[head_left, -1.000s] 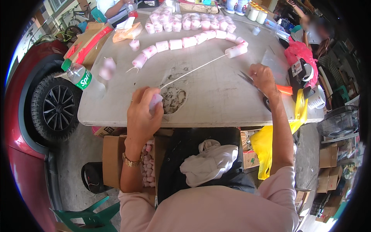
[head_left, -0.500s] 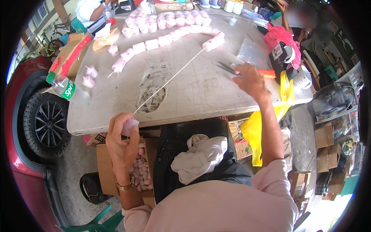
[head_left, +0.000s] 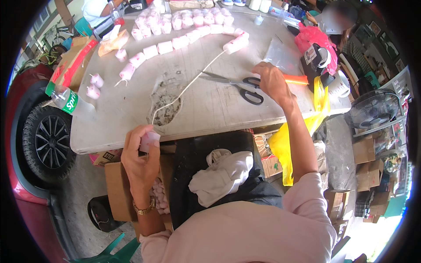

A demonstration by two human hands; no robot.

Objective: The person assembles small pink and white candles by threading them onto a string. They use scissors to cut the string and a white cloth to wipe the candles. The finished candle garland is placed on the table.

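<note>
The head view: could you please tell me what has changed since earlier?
The left hand, still holding a candle, has moved toward the near edge of the table; the string, straight before, now bends. The scissors have moved left to the string, the right hand by their handles, grip unclear. The row of candles stayed put.

We see a pale pink top (head_left: 250,232), its cloth plain across the front, with short, loose sleeves (head_left: 307,197) that crease softly and end near the elbows. Round the left wrist we make out a gold-toned link band (head_left: 144,207), snugly worn.
</note>
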